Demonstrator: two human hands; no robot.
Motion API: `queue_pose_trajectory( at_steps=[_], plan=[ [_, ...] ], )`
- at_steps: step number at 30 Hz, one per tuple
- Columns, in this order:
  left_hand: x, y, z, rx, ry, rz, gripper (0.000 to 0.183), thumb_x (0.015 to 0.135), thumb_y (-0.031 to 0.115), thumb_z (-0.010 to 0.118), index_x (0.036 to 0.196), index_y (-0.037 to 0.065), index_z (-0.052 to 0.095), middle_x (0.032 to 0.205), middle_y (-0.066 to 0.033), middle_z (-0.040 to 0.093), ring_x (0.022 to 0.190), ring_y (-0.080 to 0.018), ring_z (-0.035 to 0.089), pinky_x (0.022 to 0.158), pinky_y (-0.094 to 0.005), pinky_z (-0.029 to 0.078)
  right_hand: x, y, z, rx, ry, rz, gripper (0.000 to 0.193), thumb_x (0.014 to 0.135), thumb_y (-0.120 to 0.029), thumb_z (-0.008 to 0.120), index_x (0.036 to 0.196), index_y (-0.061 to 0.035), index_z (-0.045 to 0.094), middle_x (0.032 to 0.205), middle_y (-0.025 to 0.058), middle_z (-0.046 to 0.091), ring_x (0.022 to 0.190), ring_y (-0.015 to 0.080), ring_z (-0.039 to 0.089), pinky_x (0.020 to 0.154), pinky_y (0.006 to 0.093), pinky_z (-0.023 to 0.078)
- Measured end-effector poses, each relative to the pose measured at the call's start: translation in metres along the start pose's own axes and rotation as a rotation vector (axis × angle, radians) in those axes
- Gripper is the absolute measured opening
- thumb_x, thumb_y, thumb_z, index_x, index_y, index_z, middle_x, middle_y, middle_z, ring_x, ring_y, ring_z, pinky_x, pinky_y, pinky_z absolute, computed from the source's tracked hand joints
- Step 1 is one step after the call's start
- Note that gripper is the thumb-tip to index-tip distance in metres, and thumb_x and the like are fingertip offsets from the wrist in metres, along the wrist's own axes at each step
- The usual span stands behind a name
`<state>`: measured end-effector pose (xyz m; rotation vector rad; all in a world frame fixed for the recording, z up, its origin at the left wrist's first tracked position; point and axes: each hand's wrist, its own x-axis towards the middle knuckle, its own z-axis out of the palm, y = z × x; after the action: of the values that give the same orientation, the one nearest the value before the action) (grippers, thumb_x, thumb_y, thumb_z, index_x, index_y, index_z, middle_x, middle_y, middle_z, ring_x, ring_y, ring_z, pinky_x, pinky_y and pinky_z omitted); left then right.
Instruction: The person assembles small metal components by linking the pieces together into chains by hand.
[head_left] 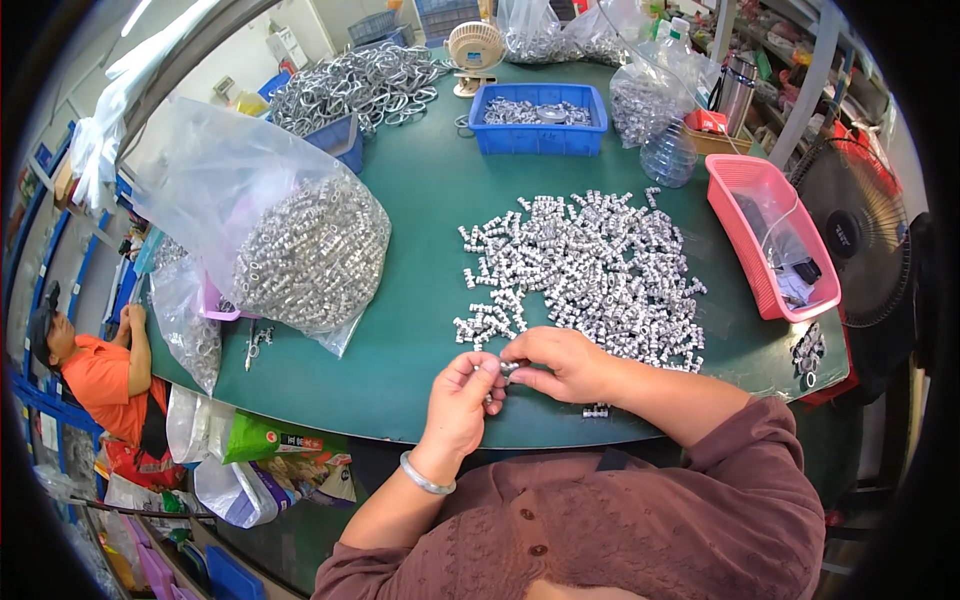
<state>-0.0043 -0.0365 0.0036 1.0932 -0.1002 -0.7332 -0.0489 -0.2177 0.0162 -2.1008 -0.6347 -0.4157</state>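
At the near edge of the green table my two hands meet, fingers pinched around small silvery metal parts. My left hand (462, 397) is closed, with a bit of metal showing between thumb and fingers. My right hand (560, 366) pinches a small metal part (509, 368) against the left fingertips. Just beyond them spreads a wide heap of small ridged metal fittings (610, 260), loose on the table. A few fittings (596, 411) lie by my right wrist. The exact shape of the held parts is mostly hidden by my fingers.
On the left stands a clear plastic bag (310, 250) full of similar fittings. A blue bin (540, 140) of metal parts sits at the back, near a small fan (475, 50). To the right are a pink basket (775, 290) and a plastic bottle (668, 158). Another person (105, 385) works at far left.
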Motion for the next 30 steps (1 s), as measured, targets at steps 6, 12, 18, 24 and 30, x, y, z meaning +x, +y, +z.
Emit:
queue_pose_trajectory(
  at_steps=[6, 12, 18, 24, 30],
  plan=[
    [0.002, 0.011, -0.01, -0.104, 0.061, 0.078, 0.011, 0.091, 0.017, 0.056, 0.09, 0.007, 0.056, 0.073, -0.0022, 0.056, 0.062, -0.0097, 0.051, 0.051, -0.0215, 0.04, -0.002, -0.001, 0.007, -0.266, -0.239, -0.072, 0.035, 0.077, -0.016, 0.065, 0.108, -0.0053, 0.054, 0.107, 0.0107, 0.053, 0.1, 0.0295, 0.05, 0.085, 0.0397, 0.04],
    [-0.002, 0.012, -0.015, -0.194, 0.066, 0.065, 0.011, 0.091, 0.017, 0.055, 0.091, 0.006, 0.056, 0.073, -0.0032, 0.056, 0.063, -0.0111, 0.052, 0.052, -0.0223, 0.041, -0.004, -0.006, 0.009, -0.425, -0.317, -0.104, 0.024, 0.075, -0.02, 0.065, 0.095, -0.0079, 0.06, 0.106, 0.0065, 0.052, 0.101, 0.0239, 0.047, 0.085, 0.0366, 0.038],
    [0.0, 0.015, -0.014, -0.222, 0.05, 0.042, 0.01, 0.091, 0.015, 0.054, 0.092, 0.005, 0.055, 0.077, -0.0062, 0.058, 0.066, -0.0136, 0.054, 0.053, -0.0237, 0.043, -0.006, 0.014, 0.005, -0.348, -0.224, -0.042, 0.012, 0.072, -0.008, 0.06, 0.084, -0.0069, 0.057, 0.087, 0.0086, 0.055, 0.087, 0.0283, 0.051, 0.075, 0.038, 0.041],
    [0.001, 0.013, -0.017, -0.242, 0.003, -0.002, 0.012, 0.092, 0.018, 0.052, 0.095, 0.006, 0.055, 0.081, -0.0055, 0.058, 0.068, -0.0135, 0.054, 0.057, -0.0236, 0.043, -0.008, 0.014, -0.005, -0.355, -0.178, 0.07, 0.025, 0.07, -0.014, 0.069, 0.091, -0.0062, 0.058, 0.094, 0.0073, 0.054, 0.092, 0.0274, 0.049, 0.079, 0.0377, 0.038],
    [0.0, 0.011, -0.02, -0.265, 0.005, -0.031, 0.014, 0.094, 0.019, 0.05, 0.095, 0.006, 0.055, 0.083, -0.0065, 0.058, 0.07, -0.0146, 0.054, 0.058, -0.0236, 0.044, -0.009, 0.012, -0.01, -0.37, -0.192, 0.08, 0.022, 0.068, -0.017, 0.072, 0.085, -0.007, 0.061, 0.096, 0.0063, 0.054, 0.094, 0.0254, 0.048, 0.08, 0.0369, 0.037]
  ],
)
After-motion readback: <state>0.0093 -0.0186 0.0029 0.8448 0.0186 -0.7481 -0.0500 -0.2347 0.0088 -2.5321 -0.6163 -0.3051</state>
